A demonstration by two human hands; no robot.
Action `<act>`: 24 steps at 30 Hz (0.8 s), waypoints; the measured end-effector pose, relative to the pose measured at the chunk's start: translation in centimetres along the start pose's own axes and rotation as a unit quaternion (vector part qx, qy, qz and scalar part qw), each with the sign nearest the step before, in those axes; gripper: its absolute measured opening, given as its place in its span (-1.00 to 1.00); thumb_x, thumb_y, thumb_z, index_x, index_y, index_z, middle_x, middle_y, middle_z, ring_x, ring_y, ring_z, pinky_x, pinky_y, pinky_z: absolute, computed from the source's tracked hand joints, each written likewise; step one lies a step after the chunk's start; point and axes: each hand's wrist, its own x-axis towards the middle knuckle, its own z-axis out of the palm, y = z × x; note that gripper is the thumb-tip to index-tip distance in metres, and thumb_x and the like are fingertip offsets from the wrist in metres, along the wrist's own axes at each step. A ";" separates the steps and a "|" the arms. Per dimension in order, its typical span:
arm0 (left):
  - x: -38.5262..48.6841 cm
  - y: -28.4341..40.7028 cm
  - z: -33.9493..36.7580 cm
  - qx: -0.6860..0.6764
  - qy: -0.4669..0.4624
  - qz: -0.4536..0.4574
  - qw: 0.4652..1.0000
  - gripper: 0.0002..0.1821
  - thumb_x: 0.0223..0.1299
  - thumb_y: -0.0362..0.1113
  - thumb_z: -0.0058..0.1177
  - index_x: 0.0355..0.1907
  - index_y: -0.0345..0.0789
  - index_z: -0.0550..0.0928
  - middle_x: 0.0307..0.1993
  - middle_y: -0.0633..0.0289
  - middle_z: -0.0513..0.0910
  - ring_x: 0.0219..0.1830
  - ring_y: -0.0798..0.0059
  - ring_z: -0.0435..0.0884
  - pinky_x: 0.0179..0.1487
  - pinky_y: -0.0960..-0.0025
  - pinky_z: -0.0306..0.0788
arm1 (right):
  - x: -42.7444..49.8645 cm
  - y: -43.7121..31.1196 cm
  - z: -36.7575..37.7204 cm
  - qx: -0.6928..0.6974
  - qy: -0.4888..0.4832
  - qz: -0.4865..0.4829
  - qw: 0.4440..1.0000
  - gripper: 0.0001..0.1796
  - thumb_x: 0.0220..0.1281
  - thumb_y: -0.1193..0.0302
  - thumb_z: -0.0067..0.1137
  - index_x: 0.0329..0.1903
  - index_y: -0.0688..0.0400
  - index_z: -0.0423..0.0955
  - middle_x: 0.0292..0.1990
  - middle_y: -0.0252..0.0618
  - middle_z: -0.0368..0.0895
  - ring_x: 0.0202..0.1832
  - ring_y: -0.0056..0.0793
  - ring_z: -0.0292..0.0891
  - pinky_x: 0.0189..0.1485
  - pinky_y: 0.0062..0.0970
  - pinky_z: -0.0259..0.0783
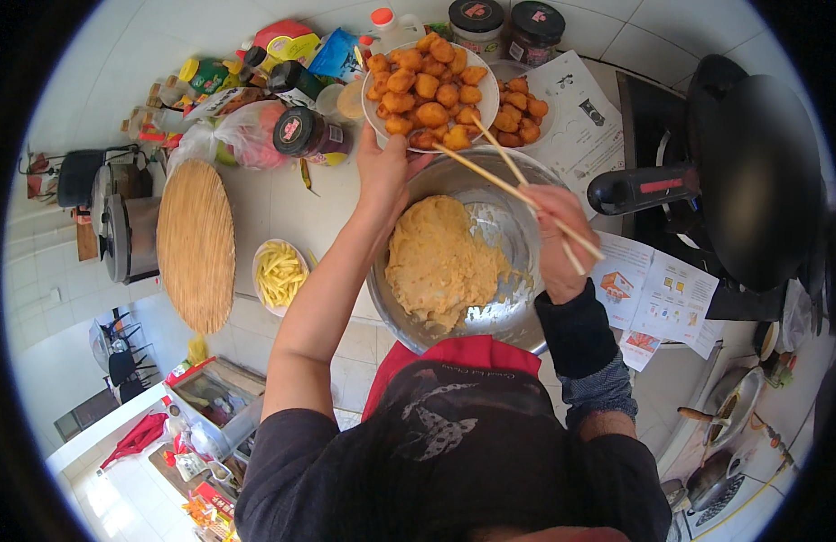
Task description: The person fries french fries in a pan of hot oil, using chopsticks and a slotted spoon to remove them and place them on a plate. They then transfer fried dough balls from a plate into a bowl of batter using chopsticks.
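My left hand (pixel 385 166) grips the near rim of a white plate (pixel 369 120) heaped with fried golden balls (pixel 426 86), holding it over the far edge of a steel basin. In my right hand (pixel 561 234) is a pair of wooden chopsticks (pixel 489 169); their tips touch or nearly touch the balls at the plate's near right edge. Below the hands, the large steel basin (pixel 519 318) holds a mass of soft orange-yellow dough or batter (pixel 438 261). A second bowl (pixel 550 129) of fried balls (pixel 518 115) stands behind the basin, partly hidden by the plate.
A bowl of cut potato strips (pixel 280 274) and a round woven straw lid or mat (pixel 195 246) lie left. Jars (pixel 302 133), bottles and bags crowd the back. Printed papers (pixel 651 284) lie right, beside a black wok (pixel 760 183) on the stove, its handle (pixel 641 188) pointing towards the basin.
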 end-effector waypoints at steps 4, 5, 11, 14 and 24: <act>0.1 0.1 0.2 0.002 0.008 0.004 1.000 -0.57 0.27 -0.45 -0.22 0.20 -0.18 0.23 0.02 0.17 0.49 -0.14 0.39 0.62 -0.29 0.48 0.60 | 0.4 -0.1 0.4 -0.070 -0.016 -0.104 0.992 -0.82 0.13 0.63 0.09 -0.18 0.25 0.53 -0.21 -0.06 0.61 -0.14 -0.21 0.57 -0.11 -0.41 0.46; 0.2 0.2 0.3 -0.001 0.008 0.006 1.000 -0.57 0.27 -0.45 -0.22 0.20 -0.18 0.23 0.02 0.17 0.49 -0.14 0.39 0.62 -0.30 0.49 0.60 | 0.5 0.1 0.4 -0.082 -0.009 -0.136 0.987 -0.83 0.14 0.63 0.08 -0.19 0.25 0.53 -0.21 -0.07 0.62 -0.14 -0.22 0.57 -0.10 -0.41 0.45; 0.3 0.0 -0.1 0.010 0.011 0.024 1.000 -0.57 0.28 -0.44 -0.20 0.20 -0.18 0.22 0.01 0.16 0.50 -0.16 0.39 0.63 -0.31 0.49 0.60 | 0.8 1.4 -0.4 -0.097 0.047 -0.088 0.990 -0.78 0.14 0.61 0.11 -0.13 0.24 0.56 -0.22 -0.09 0.63 -0.14 -0.28 0.58 -0.09 -0.42 0.45; 0.4 -0.1 -0.5 0.018 0.005 0.019 1.000 -0.51 0.25 -0.50 -0.25 0.25 -0.18 0.17 0.04 0.16 0.47 -0.14 0.38 0.62 -0.32 0.46 0.60 | 0.7 1.5 -0.6 -0.107 0.060 -0.067 0.990 -0.75 0.17 0.64 0.04 -0.09 0.23 0.56 -0.18 -0.08 0.62 -0.15 -0.36 0.55 -0.07 -0.50 0.43; -0.1 0.1 -1.1 -0.007 0.000 0.021 1.000 -0.43 0.18 -0.58 -0.29 0.27 -0.17 0.14 0.01 0.09 0.48 -0.19 0.37 0.64 -0.36 0.48 0.61 | 1.7 3.5 -1.1 -0.090 0.123 0.062 0.986 -0.75 0.28 0.56 -0.04 -0.05 0.24 0.55 -0.21 -0.19 0.62 -0.17 -0.48 0.53 -0.08 -0.54 0.42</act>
